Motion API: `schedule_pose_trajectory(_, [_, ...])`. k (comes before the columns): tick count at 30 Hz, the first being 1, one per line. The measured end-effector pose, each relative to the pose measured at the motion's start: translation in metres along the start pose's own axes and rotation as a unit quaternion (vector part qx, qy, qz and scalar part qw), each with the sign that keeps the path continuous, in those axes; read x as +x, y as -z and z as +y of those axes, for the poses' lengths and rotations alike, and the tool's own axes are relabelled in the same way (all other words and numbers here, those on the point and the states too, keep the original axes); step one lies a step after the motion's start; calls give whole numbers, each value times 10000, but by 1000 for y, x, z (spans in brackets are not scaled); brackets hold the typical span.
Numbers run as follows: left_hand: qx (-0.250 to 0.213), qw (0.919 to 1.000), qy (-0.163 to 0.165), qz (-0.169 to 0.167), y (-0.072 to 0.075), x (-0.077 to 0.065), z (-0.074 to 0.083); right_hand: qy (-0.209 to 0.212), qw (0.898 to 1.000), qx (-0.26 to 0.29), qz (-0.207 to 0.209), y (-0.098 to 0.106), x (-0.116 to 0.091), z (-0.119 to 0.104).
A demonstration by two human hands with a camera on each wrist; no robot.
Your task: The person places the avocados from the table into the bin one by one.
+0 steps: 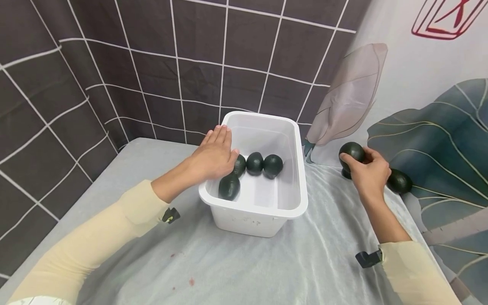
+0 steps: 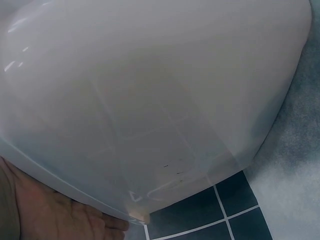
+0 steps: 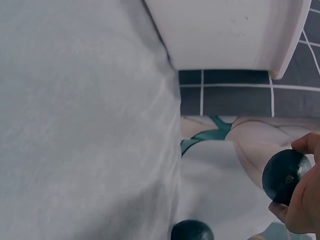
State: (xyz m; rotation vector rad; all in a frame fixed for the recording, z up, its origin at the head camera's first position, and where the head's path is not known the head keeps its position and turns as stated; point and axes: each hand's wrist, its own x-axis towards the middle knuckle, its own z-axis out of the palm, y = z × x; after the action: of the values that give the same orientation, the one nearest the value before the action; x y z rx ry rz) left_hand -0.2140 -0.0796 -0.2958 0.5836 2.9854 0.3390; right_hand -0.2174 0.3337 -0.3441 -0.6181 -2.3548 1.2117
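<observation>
My left hand [image 1: 213, 156] rests with straight fingers on the left rim of a white plastic bin [image 1: 301, 186]. In the left wrist view the palm and fingers [image 2: 55, 217] lie along the underside of that rim. Inside the bin, toward its left and middle, sit several dark green avocados [image 1: 254, 163]. To the right of the bin my right hand [image 1: 370, 171] grips another avocado [image 1: 351, 151] between thumb and fingers, raised above the cloth. Just below it shows part of a further avocado [image 1: 346, 174]. One more avocado [image 1: 399, 181] lies to the right of that hand, partly covered by it.
A pale grey cloth [image 1: 183, 262] covers the table. Dark tiled sheeting [image 1: 198, 72] hangs behind and to the left. A leaf-patterned sheet [image 1: 450, 148] stands along the right side, close to the right hand.
</observation>
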Motion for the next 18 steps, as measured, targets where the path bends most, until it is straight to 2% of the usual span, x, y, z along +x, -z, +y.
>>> schedule_pose_trajectory(11, [89, 9999, 79, -11, 0, 2, 1, 401, 9992, 18, 31, -7, -9, -24])
schedule_pose_trajectory(18, [162, 9997, 155, -75, -1, 3, 2, 572, 9982, 155, -46, -9, -14, -30])
